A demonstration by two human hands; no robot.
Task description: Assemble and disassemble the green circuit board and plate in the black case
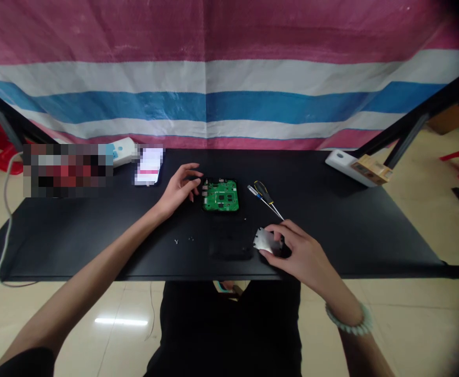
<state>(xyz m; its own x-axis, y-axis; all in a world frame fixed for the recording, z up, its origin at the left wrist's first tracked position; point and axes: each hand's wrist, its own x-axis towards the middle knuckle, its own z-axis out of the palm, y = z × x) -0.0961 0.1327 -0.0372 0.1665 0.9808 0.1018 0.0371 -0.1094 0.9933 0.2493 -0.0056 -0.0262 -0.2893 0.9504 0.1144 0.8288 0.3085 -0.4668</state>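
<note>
A green circuit board (pixel 220 196) sits in a small black case at the middle of the table. My left hand (pixel 180 189) is beside the case's left edge, fingers apart, with nothing in it. Between the thumb and fingers of my right hand (pixel 298 247) is a silver metal plate (pixel 266 240) with small notches along its edge. Left of the plate, a flat black cover (pixel 230 238) lies on the table, hard to make out against the dark surface. Two screwdrivers, one with a black and yellow handle (pixel 263 192) and one with a blue and clear handle (pixel 254 191), lie beyond my right hand.
Several small screws (pixel 176 241) are scattered on the black table (pixel 150 251). A lit phone (pixel 149 165) and a white power strip (pixel 122 152) lie at the back left. At the back right, a white box-shaped device (pixel 343 161) holds something yellowish. A striped sheet (pixel 229 104) hangs behind.
</note>
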